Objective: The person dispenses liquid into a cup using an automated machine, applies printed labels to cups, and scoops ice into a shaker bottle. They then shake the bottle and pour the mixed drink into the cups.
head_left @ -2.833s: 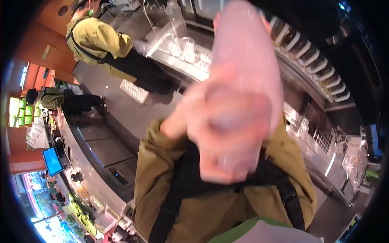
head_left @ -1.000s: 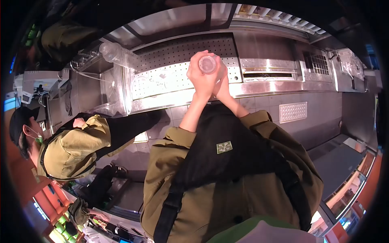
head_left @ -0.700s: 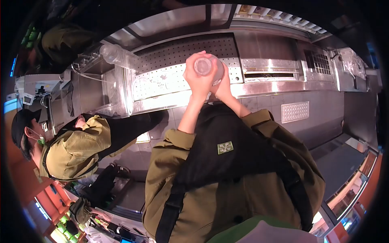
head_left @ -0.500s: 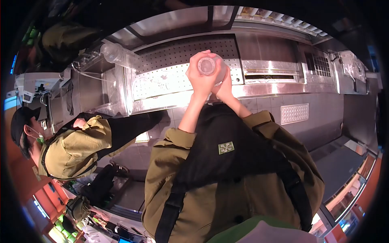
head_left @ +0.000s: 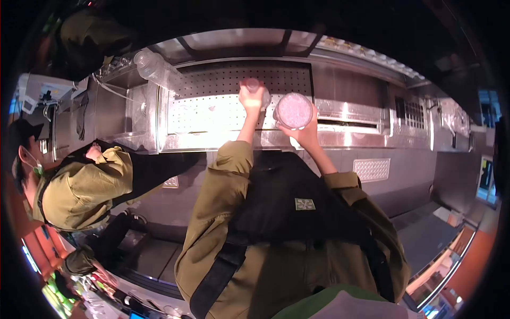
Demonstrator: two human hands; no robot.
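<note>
My left hand (head_left: 249, 99) is wrapped round a translucent shaker lid (head_left: 253, 84) with a small round cap, above the perforated steel drain tray (head_left: 212, 87). To its right, my right hand (head_left: 305, 134) grips a clear shaker cup (head_left: 295, 111) by its near side. The cup's open mouth faces me and shows pale pink, frothy or icy contents. Lid and cup are apart from each other. Both hands are closed, and some of their fingers are hidden behind what they hold.
Tall clear stacked cups (head_left: 154, 69) lean at the tray's left end, beside a sink (head_left: 125, 109). A steel counter section with a slot (head_left: 350, 123) lies right of the tray. A co-worker in an olive shirt (head_left: 87, 186) stands close on the left.
Both hands were together round the closed shaker. Now they have separated: the lid has come off in my left hand, moving left, and the open cup is in my right hand, lower right.
</note>
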